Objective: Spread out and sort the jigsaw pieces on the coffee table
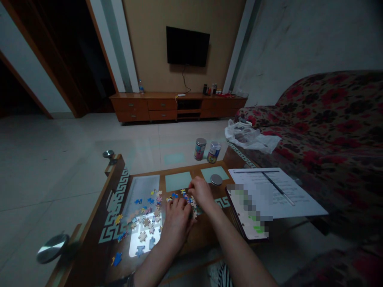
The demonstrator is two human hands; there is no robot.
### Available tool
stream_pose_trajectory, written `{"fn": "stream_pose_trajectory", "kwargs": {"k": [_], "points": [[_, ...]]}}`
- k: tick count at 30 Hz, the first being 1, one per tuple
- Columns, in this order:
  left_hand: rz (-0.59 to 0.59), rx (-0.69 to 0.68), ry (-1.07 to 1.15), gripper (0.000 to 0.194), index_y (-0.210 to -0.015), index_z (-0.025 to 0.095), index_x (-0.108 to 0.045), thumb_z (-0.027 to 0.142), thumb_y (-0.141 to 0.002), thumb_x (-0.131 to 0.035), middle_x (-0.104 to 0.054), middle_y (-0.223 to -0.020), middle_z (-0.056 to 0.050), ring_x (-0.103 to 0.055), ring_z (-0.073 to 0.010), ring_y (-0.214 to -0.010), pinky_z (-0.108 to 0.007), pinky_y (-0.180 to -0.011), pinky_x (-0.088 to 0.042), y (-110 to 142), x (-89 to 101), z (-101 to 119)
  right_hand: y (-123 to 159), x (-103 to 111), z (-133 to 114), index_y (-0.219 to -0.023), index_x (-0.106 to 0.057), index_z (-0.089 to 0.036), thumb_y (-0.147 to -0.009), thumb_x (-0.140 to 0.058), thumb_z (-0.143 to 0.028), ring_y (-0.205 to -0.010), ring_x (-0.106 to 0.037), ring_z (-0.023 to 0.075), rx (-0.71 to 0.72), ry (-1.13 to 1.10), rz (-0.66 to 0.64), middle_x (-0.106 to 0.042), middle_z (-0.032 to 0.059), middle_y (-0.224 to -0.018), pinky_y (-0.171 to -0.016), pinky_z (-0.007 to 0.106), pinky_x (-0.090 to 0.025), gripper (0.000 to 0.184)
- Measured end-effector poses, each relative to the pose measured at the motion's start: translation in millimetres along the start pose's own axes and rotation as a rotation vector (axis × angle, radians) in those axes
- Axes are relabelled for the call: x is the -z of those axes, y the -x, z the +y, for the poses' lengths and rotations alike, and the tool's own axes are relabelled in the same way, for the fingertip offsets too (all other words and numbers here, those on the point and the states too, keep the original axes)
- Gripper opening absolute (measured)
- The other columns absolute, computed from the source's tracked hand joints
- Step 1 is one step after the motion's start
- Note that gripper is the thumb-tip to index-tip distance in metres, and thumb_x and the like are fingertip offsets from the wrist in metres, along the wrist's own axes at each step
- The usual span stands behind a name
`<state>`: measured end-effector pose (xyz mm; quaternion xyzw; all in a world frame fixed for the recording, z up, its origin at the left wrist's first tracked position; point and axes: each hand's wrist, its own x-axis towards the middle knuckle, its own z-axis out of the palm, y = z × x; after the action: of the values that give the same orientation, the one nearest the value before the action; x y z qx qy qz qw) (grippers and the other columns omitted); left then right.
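Observation:
Loose jigsaw puzzle pieces (143, 236) in blue, yellow, pink and plain tan lie scattered across the glass-topped coffee table (191, 249). My left hand (176, 217) rests palm down by a cluster of pieces, its fingers bent and slightly apart; the thumb side is partly hidden. Just right of it, my right hand (202, 193) is held over the same cluster with its fingers pinched together. Whatever sits between those fingertips is too small to make out. Behind my right wrist lies a round silver lid (216, 179).
Two printed cans (200, 149) stand past the table's far edge area. To the right are a notebook (247, 215), papers (287, 187) with a pen (278, 188), a white plastic bag (254, 137) and a floral sofa (323, 115). Round metal knobs (53, 248) top the left side.

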<state>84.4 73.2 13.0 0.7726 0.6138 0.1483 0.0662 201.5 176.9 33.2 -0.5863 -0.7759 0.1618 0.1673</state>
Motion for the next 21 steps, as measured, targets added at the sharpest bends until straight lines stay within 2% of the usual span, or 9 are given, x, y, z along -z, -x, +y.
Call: {"fn": "stream_pose_trajectory", "kwargs": {"k": [7, 10, 12, 14, 17, 19, 21], "points": [[-0.017, 0.003, -0.007, 0.014, -0.096, 0.020, -0.064, 0.020, -0.083, -0.060, -0.063, -0.109, -0.007, -0.053, -0.0279, -0.107, -0.044, -0.093, -0.039, 3.4, -1.6, 2.1, 21.8, 25.9, 15.5, -0.083, -0.073, -0.019, -0.079, -0.062, -0.018, -0.085, -0.062, 0.0178, -0.011, 0.006, -0.021, -0.070, 0.0054, -0.089, -0.074, 0.024, -0.041, 0.011], [-0.023, -0.004, -0.005, 0.012, -0.094, 0.020, -0.065, 0.019, -0.083, -0.060, -0.063, -0.109, -0.007, -0.054, -0.0286, -0.106, -0.044, -0.090, -0.039, 4.0, -2.9, -0.1, 40.9, 43.2, 29.9, -0.092, -0.072, -0.021, -0.080, -0.063, -0.021, -0.093, -0.061, 0.0187, -0.056, 0.034, 0.009, -0.069, 0.0044, -0.095, -0.082, 0.024, -0.042, 0.015], [-0.019, -0.010, -0.005, 0.013, -0.095, 0.020, -0.065, 0.019, -0.083, -0.060, -0.063, -0.109, -0.008, -0.054, -0.0294, -0.106, -0.045, -0.090, -0.038, 4.0, -3.7, -1.2, 61.4, 55.9, 44.0, -0.105, -0.068, -0.020, -0.081, -0.062, -0.022, -0.103, -0.058, 0.0229, -0.129, 0.077, 0.074, -0.066, 0.0079, -0.107, -0.090, 0.029, -0.041, 0.025], [-0.018, -0.018, -0.006, 0.013, -0.095, 0.021, -0.065, 0.019, -0.083, -0.060, -0.064, -0.109, -0.007, -0.054, -0.0295, -0.106, -0.045, -0.090, -0.037, 3.6, -4.8, -2.4, 87.2, 64.6, 59.7, -0.121, -0.059, -0.018, -0.080, -0.063, -0.025, -0.110, -0.053, 0.0302, -0.251, 0.139, 0.141, -0.060, 0.0140, -0.116, -0.093, 0.039, -0.040, 0.041], [-0.024, -0.029, -0.012, 0.012, -0.093, 0.022, -0.066, 0.019, -0.083, -0.060, -0.065, -0.107, -0.007, -0.055, -0.0292, -0.105, -0.043, -0.088, -0.037, 3.0, -6.8, -4.0, 124.4, 63.3, 79.0, -0.136, -0.044, -0.022, -0.074, -0.070, -0.031, -0.118, -0.049, 0.0376, -0.496, 0.239, 0.148, -0.050, 0.0178, -0.132, -0.089, 0.047, -0.043, 0.068], [-0.020, -0.031, -0.020, 0.013, -0.093, 0.022, -0.067, 0.019, -0.083, -0.060, -0.064, -0.108, -0.007, -0.055, -0.0296, -0.106, -0.043, -0.088, -0.038, 3.3, -8.2, -4.4, 140.1, 55.4, 85.7, -0.140, -0.038, -0.021, -0.072, -0.072, -0.033, -0.122, -0.046, 0.0392, -0.559, 0.262, 0.112, -0.044, 0.0195, -0.138, -0.091, 0.050, -0.043, 0.076], [-0.011, -0.031, -0.028, 0.014, -0.094, 0.021, -0.067, 0.018, -0.084, -0.057, -0.064, -0.109, -0.008, -0.054, -0.0300, -0.107, -0.043, -0.088, -0.037, 4.1, -9.4, -3.9, 146.2, 47.8, 88.1, -0.142, -0.035, -0.020, -0.072, -0.071, -0.032, -0.124, -0.045, 0.0393, -0.553, 0.270, 0.117, -0.043, 0.0204, -0.139, -0.093, 0.050, -0.042, 0.079]]}}
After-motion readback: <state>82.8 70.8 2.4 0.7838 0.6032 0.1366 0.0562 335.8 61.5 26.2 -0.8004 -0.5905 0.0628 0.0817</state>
